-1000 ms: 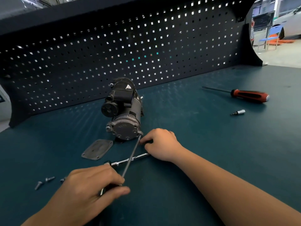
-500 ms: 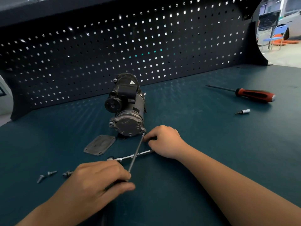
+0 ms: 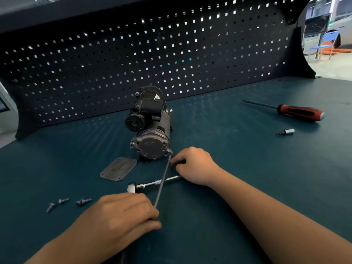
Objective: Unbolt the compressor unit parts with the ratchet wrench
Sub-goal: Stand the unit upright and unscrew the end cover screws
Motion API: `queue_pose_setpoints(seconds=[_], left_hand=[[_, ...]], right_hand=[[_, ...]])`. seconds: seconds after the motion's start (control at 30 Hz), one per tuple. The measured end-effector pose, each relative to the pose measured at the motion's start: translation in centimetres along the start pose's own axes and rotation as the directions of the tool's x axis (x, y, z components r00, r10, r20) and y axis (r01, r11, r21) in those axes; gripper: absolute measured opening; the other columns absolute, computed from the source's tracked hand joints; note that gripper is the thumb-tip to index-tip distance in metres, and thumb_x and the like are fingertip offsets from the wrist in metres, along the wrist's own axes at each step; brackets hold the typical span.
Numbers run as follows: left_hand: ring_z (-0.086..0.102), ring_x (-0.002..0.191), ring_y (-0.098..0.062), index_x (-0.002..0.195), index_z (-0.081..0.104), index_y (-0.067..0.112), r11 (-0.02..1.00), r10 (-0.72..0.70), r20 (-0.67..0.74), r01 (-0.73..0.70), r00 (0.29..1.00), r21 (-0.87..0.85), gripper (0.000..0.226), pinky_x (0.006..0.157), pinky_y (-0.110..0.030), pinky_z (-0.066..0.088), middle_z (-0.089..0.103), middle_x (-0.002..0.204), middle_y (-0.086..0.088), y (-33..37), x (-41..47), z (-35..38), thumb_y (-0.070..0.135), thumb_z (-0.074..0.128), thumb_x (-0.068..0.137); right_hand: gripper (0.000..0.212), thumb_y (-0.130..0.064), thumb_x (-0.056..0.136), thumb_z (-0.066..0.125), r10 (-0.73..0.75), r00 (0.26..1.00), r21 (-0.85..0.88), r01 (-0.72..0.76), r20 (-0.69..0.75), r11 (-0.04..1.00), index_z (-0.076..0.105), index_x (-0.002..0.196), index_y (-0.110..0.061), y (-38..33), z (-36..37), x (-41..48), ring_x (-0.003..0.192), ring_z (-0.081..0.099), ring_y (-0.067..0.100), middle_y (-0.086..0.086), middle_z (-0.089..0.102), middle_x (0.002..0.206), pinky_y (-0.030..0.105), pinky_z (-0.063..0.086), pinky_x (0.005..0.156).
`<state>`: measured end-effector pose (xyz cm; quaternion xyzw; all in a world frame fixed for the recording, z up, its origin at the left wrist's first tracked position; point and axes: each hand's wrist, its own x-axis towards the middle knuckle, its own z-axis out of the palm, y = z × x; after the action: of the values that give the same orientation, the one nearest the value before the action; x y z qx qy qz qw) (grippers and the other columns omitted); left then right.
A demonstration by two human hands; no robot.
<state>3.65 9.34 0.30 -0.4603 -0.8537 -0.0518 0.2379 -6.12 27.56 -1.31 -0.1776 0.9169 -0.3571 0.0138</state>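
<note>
Workshop: pegboard (image 3: pixel 171 54) behind bench mat (image 3: pixel 247 168), screwdriver (image 3: pixel 297 111); possibly car (image 3: pixel 341 29) beyond.

- Your left hand (image 3: pixel 122 216) sits a little lower and further right than a second ago.
- The long thin shaft (image 3: pixel 162 184) you grip in it now stands steeper, its lower end swung to the right.
- The ratchet wrench (image 3: pixel 146 185) shows its whole head above your knuckles; a second ago they half covered it.
- The loose bolt (image 3: pixel 83 201) nearest your left hand, earlier clipped by its edge, lies fully in view.
- Your view has drifted, so the red-handled screwdriver (image 3: pixel 301 112) sits closer to the frame's right edge.
</note>
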Motion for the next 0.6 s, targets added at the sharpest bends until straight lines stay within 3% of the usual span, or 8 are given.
queue_pose_setpoints(seconds=[0.1,0.23,0.37,0.6], left_hand=[[0.053,0.058,-0.002,0.071,0.065,0.023,0.999,-0.025,0.104,0.021,0.994,0.036,0.023,0.054,-0.015,0.045,0.058,0.067,0.011,0.0,0.3,-0.3,0.035,0.052,0.085],[0.051,0.061,0.0,0.081,0.059,0.026,0.998,-0.04,0.163,0.045,0.986,-0.031,0.012,0.056,-0.015,0.047,0.055,0.072,0.013,-0.1,0.4,-0.4,0.035,0.052,0.085],[0.051,0.067,0.004,0.086,0.062,0.027,0.994,-0.061,0.243,0.081,0.968,-0.074,0.014,0.06,-0.009,0.043,0.056,0.079,0.015,0.2,0.8,-0.4,0.035,0.051,0.087],[0.053,0.072,0.007,0.089,0.066,0.03,0.98,-0.094,0.328,0.145,0.94,-0.135,0.017,0.062,-0.011,0.045,0.059,0.082,0.019,0.1,1.7,-0.7,0.038,0.051,0.085]], right_hand=[[0.037,-0.009,0.085,0.046,0.001,1.0,-0.002,-0.001,0.007,1.0,0.07,0.107,-0.027,0.0,0.0,0.0,0.11,0.052,0.019,-0.009,0.064,0.114,0.047,0.03,0.108],[0.038,-0.009,0.085,0.046,0.004,1.0,-0.017,-0.004,0.008,1.0,0.069,0.109,-0.028,0.0,0.0,0.1,0.111,0.052,0.02,-0.007,0.065,0.114,0.048,0.029,0.108],[0.038,-0.009,0.085,0.045,0.004,1.0,-0.02,-0.004,0.006,1.0,0.069,0.107,-0.027,0.0,0.1,0.1,0.108,0.052,0.022,-0.005,0.066,0.111,0.048,0.029,0.108],[0.034,-0.009,0.085,0.047,0.026,1.0,0.012,-0.026,-0.003,1.0,0.071,0.104,-0.023,0.0,0.0,0.1,0.103,0.054,0.022,-0.001,0.068,0.105,0.048,0.028,0.109]])
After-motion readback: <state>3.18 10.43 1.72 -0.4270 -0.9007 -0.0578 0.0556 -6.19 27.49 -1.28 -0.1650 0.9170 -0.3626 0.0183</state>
